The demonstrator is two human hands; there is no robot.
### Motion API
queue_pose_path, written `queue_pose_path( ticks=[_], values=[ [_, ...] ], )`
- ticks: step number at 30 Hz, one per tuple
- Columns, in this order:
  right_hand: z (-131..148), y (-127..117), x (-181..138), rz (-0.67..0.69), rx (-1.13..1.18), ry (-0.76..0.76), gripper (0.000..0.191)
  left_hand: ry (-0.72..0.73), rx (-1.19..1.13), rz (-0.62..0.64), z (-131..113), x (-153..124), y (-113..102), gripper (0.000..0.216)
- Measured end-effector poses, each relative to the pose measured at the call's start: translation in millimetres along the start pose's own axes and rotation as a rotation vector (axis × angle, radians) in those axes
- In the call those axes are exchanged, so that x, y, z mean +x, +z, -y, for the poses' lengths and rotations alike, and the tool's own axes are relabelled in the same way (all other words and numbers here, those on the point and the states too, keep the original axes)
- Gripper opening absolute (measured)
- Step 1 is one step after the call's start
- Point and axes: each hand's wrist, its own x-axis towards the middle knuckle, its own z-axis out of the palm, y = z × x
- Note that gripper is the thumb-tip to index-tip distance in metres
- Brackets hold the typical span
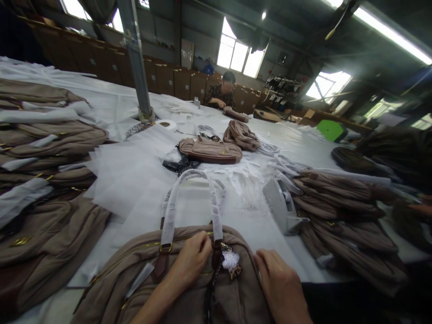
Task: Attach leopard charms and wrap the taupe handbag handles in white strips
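A taupe corduroy handbag with brown leather tabs lies right before me. Its two handles, wrapped in white paper or film, stand up in loops. From the base of the right handle hang a fluffy white charm and a dark braided strap. My left hand is closed at the top zipper between the handles; whatever is in its fingertips is hidden. At the bag's right edge, my right hand is closed with thumb and fingers pinching the side seam.
Similar bags are piled at left and right. Foam sheets, a tape roll, a grey dispenser-like device and two more bags lie on the white table. A metal post rises behind; a person works at the far side.
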Motion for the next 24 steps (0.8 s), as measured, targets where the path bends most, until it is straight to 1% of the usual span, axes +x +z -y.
queue_pose_path(
  ticks=[2,5,8,10,12,14,16,19,21,24],
  values=[
    [0,-3,2,-0.043,0.098,0.027,0.032,-0.035,-0.076,-0.040,-1,0,-2,0.025],
    [4,-6,8,-0.101,0.258,0.016,0.029,-0.107,-0.233,-0.086,-2,1,-4,0.023],
    [13,-6,16,-0.102,0.450,-0.006,0.025,-0.154,-0.334,-0.063,-4,4,-4,0.023],
    [21,-5,22,-0.066,0.597,0.016,0.023,-0.174,-0.482,-0.023,-8,6,-2,0.028],
    [32,-3,28,0.012,0.764,0.090,0.023,-0.193,-0.702,0.003,-12,8,0,0.029],
    [42,1,33,0.127,0.949,0.196,0.024,-0.209,-0.874,0.000,-14,9,1,0.030],
    [50,6,38,0.207,1.129,0.295,0.025,-0.217,-0.915,-0.002,-14,8,1,0.031],
    [55,14,43,0.240,1.334,0.420,0.030,-0.217,-0.921,0.033,-11,6,1,0.027],
    [54,19,45,0.252,1.418,0.499,0.031,-0.237,-0.951,0.045,-8,4,1,0.025],
    [49,26,47,0.280,1.459,0.580,0.029,-0.268,-0.980,0.054,-6,2,1,0.025]
  ],
)
